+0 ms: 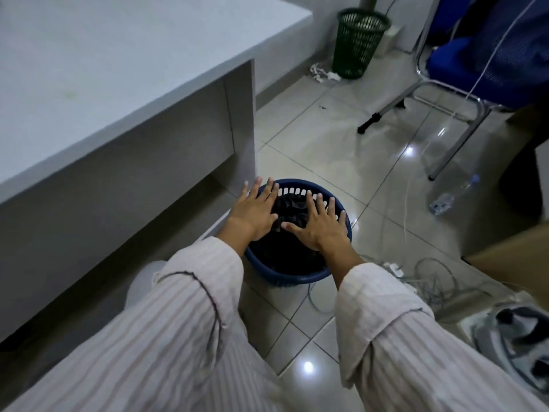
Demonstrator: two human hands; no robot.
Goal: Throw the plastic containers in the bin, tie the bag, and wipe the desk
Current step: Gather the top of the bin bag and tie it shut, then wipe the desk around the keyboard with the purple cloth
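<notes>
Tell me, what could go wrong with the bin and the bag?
1. Both hands, left and right, hover flat over the black bag without gripping it, so tying might start with a poor hold.
2. The blue bin looks light; pulling the bag might tip it.
3. Cables lie right beside the bin and could snag a foot.

The tiled floor [326,138] carried a blue bin [297,278] beside the desk [89,84]. A green basket [356,43], crumpled paper [322,73], a bottle [451,195], cables [430,278] and a chair [445,93] also stood or lay there.
</notes>
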